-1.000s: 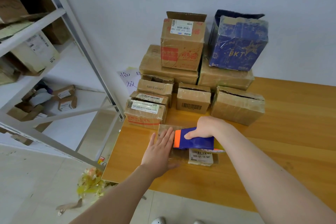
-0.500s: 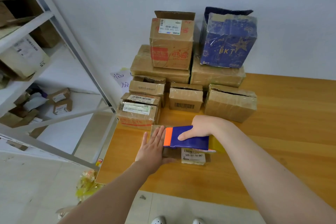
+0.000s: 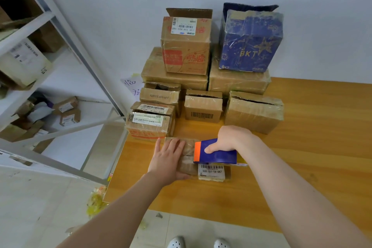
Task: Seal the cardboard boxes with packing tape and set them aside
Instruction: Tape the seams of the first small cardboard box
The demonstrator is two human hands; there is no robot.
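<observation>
Centrally, a small flat cardboard box (image 3: 188, 164) lies on the bench (image 3: 312, 147), near its front left corner and just in front of the stacked boxes (image 3: 186, 46) against the wall. The left hand (image 3: 168, 160) lies on the box's left end, fingers straight and spread and the grip wide, so it pins the box rather than grasps it. The right hand (image 3: 233, 138) has its grip closed round a blue tape dispenser (image 3: 216, 154), whose orange end rests on the box top and points toward the left fingers. The step in hand appears to be drawing a strip along the top seam. How much tape is laid cannot be told, since the dispenser hides that part of the lid. Several faults could arise from here. A flat palm gives only friction, so a firm pull may slide or turn the light box and lay the tape crooked or wrinkled. The orange end, probably the cutter, stands close to the left fingertips and could catch them if pushed further. Tape may also run across the printed label (image 3: 211, 171) on the near side.
</observation>
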